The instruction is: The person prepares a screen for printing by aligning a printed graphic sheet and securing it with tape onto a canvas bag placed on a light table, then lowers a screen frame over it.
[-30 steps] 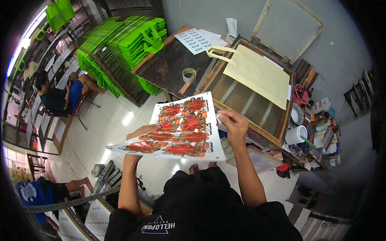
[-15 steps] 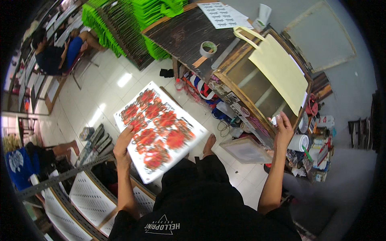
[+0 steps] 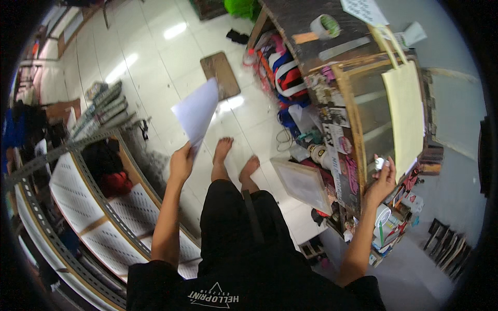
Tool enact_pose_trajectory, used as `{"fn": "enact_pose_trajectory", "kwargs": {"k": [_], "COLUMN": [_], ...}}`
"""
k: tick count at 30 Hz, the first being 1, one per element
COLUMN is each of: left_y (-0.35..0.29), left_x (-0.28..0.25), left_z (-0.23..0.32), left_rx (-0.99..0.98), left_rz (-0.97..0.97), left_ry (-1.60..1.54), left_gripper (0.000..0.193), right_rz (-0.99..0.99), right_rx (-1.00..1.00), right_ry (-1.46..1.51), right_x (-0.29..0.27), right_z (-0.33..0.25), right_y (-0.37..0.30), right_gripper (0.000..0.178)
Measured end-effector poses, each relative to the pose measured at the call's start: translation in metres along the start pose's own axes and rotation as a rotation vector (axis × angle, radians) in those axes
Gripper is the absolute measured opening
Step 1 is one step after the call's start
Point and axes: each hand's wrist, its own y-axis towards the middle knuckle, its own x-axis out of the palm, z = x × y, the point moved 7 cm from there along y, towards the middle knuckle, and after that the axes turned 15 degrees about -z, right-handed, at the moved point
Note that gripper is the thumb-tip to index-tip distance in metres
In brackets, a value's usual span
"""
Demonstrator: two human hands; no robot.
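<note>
My left hand (image 3: 181, 163) grips a white sheet (image 3: 199, 108) by its lower corner. The sheet is curled and tilted, so mostly its plain white side shows, over the tiled floor. Pinched in the fingers of my right hand (image 3: 383, 182) is a small white object (image 3: 379, 164), too small to name. That hand is beside the lower edge of a pale yellow tote bag (image 3: 407, 114), which lies over a wood-framed panel (image 3: 357, 137) with its handles toward the far end.
A dark worktop carries a tape roll (image 3: 326, 27) and a strip like a ruler (image 3: 343, 48). A framed screen (image 3: 302, 184) leans below it. A brown board (image 3: 220, 75) lies on the floor. At left stands a metal rack (image 3: 96, 184); at right, a white tub (image 3: 382, 216).
The view has turned to the right. The sheet in my left hand, earlier face up with red and black printed motifs, has tipped and curled. My right hand still pinches the small white object.
</note>
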Motion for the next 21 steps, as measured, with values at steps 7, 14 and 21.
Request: {"fn": "enact_pose_trajectory", "kwargs": {"k": [7, 14, 21], "left_y": [0.081, 0.121, 0.202], "left_x": [0.239, 0.376, 0.418], "left_z": [0.027, 0.156, 0.262], "left_rx": [-0.021, 0.483, 0.522], "left_rz": [-0.558, -0.563, -0.513], "left_ry": [0.138, -0.023, -0.602], "left_gripper": [0.05, 0.064, 0.058], "right_rz": [0.0, -0.105, 0.055], "right_rx": [-0.075, -0.128, -0.154], "right_ry": [0.078, -0.249, -0.522], "right_x": [-0.035, -0.065, -0.087], "right_z": [0.029, 0.001, -0.014], "right_y": [0.007, 0.013, -0.002], "right_gripper": [0.022, 0.038, 0.045]}}
